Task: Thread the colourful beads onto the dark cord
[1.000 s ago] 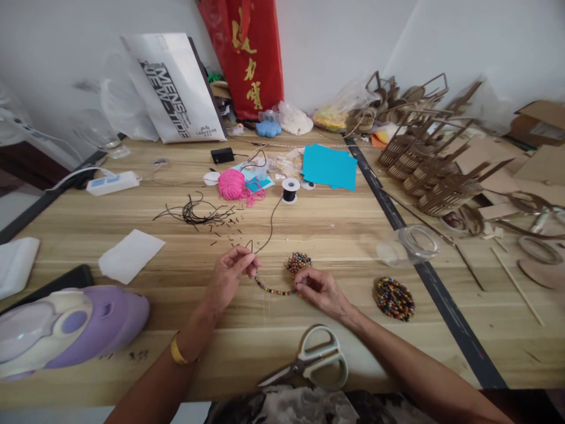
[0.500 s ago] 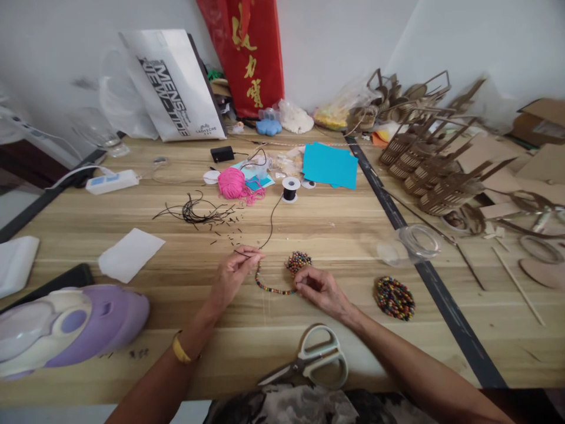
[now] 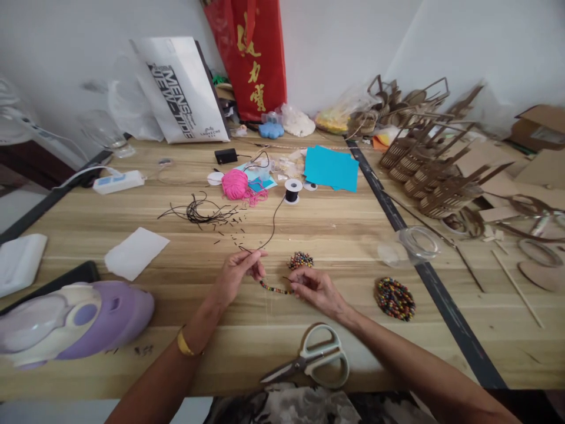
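Observation:
A short string of small multicoloured beads (image 3: 276, 289) sags between my two hands just above the table. My left hand (image 3: 236, 274) pinches its left end, where black cord shows at the fingertips. From there the black cord (image 3: 274, 224) curves up to a small white spool (image 3: 292, 191). The fingertips of my right hand (image 3: 315, 288) are closed on the right end of the beaded string, with a dark cord tip showing. A pile of loose beads (image 3: 301, 259) lies just beyond my right hand. Farther right rests a coil of strung beads (image 3: 395, 299).
Scissors (image 3: 315, 359) lie near the front edge. Black cord pieces (image 3: 200, 211), pink yarn (image 3: 235, 185) and blue sheets (image 3: 332, 168) lie farther back. A purple and white device (image 3: 101, 321) stands left; brown slatted baskets (image 3: 435, 171) are at right.
My left hand has closed lower around the left end of the beaded string, and less of the string hangs visible. The view has shifted slightly.

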`<state>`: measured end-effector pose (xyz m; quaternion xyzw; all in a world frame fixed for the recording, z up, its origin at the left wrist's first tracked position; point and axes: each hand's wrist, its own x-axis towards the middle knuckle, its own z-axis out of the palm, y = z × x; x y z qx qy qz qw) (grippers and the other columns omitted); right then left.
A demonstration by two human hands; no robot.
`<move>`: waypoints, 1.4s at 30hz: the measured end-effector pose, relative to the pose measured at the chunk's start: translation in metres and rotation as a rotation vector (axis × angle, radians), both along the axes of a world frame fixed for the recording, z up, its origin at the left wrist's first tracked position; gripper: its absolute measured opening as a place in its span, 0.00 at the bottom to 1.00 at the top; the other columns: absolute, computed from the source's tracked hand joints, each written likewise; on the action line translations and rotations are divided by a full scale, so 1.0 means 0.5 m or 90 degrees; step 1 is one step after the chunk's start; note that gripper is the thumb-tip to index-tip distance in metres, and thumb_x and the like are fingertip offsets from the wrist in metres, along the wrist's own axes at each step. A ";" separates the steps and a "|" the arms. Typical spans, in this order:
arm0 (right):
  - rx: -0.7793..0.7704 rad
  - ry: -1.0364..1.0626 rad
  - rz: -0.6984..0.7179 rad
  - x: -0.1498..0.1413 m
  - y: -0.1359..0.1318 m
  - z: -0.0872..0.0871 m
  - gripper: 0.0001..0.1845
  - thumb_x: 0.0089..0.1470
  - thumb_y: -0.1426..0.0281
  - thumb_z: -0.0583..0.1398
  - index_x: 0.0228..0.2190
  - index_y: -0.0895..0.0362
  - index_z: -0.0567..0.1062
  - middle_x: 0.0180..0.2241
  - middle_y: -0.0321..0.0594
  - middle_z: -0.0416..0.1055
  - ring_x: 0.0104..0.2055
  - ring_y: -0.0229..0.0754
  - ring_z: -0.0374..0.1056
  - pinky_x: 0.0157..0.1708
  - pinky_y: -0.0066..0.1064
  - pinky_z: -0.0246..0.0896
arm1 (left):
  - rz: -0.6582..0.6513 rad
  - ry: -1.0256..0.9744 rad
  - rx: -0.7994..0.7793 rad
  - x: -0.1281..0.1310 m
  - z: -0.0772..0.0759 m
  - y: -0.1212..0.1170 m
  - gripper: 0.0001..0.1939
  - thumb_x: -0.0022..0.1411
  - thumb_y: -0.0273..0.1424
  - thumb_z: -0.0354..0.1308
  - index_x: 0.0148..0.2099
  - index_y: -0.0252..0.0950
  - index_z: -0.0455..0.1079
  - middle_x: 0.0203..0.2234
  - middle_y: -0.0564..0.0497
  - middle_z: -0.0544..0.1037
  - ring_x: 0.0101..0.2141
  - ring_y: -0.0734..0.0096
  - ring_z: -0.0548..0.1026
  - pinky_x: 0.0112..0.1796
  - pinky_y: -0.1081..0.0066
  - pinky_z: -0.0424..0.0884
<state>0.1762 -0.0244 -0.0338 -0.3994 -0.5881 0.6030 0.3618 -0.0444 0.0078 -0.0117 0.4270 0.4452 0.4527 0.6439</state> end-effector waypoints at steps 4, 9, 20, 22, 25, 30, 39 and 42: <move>-0.004 -0.002 0.021 -0.011 0.004 0.015 0.17 0.54 0.57 0.60 0.32 0.59 0.71 0.21 0.33 0.64 0.21 0.32 0.58 0.21 0.24 0.52 | -0.056 -0.009 -0.005 0.005 -0.010 -0.006 0.17 0.58 0.39 0.59 0.40 0.30 0.75 0.21 0.47 0.78 0.22 0.72 0.74 0.25 0.73 0.70; 0.053 -0.021 0.004 -0.029 0.020 0.032 0.15 0.52 0.58 0.61 0.29 0.59 0.71 0.22 0.33 0.63 0.22 0.32 0.56 0.21 0.25 0.50 | -0.089 0.008 0.017 0.009 -0.011 -0.013 0.17 0.59 0.39 0.57 0.42 0.31 0.76 0.25 0.45 0.79 0.25 0.70 0.74 0.28 0.72 0.71; 0.061 -0.007 -0.012 -0.063 0.038 0.043 0.07 0.49 0.67 0.61 0.28 0.58 0.69 0.23 0.31 0.61 0.22 0.32 0.54 0.22 0.24 0.50 | -0.035 0.159 0.262 0.012 0.022 -0.017 0.12 0.59 0.36 0.57 0.38 0.36 0.79 0.39 0.43 0.73 0.44 0.62 0.71 0.47 0.64 0.67; 0.067 -0.009 -0.011 -0.069 0.041 0.048 0.06 0.49 0.68 0.61 0.30 0.58 0.70 0.23 0.31 0.61 0.22 0.31 0.53 0.22 0.24 0.50 | -0.040 0.155 0.254 0.011 0.021 -0.018 0.12 0.60 0.36 0.57 0.39 0.36 0.79 0.42 0.43 0.73 0.47 0.61 0.69 0.50 0.62 0.65; 0.066 -0.014 0.000 -0.076 0.046 0.052 0.10 0.50 0.69 0.60 0.35 0.60 0.73 0.22 0.31 0.61 0.22 0.31 0.53 0.22 0.24 0.49 | -0.050 0.140 0.235 0.011 0.020 -0.019 0.13 0.60 0.36 0.56 0.40 0.37 0.79 0.46 0.42 0.72 0.51 0.59 0.68 0.53 0.60 0.63; 0.056 0.000 0.001 -0.092 0.056 0.044 0.14 0.51 0.66 0.61 0.39 0.60 0.76 0.22 0.32 0.63 0.23 0.32 0.54 0.23 0.24 0.50 | -0.064 0.104 0.210 0.013 0.021 -0.020 0.13 0.60 0.36 0.56 0.42 0.37 0.78 0.49 0.42 0.72 0.54 0.58 0.65 0.54 0.60 0.63; 0.076 0.019 0.011 -0.103 0.057 0.046 0.13 0.51 0.63 0.62 0.34 0.60 0.76 0.24 0.35 0.66 0.25 0.33 0.58 0.25 0.24 0.53 | -0.069 0.055 0.174 0.015 0.019 -0.022 0.15 0.59 0.37 0.58 0.44 0.34 0.76 0.48 0.44 0.73 0.51 0.58 0.68 0.51 0.63 0.66; 0.055 0.039 0.011 -0.097 0.057 0.065 0.13 0.51 0.61 0.62 0.29 0.59 0.75 0.26 0.36 0.68 0.26 0.34 0.61 0.26 0.25 0.55 | -0.060 0.012 0.118 0.016 0.023 -0.023 0.24 0.57 0.36 0.60 0.55 0.36 0.66 0.47 0.44 0.74 0.48 0.60 0.72 0.49 0.64 0.67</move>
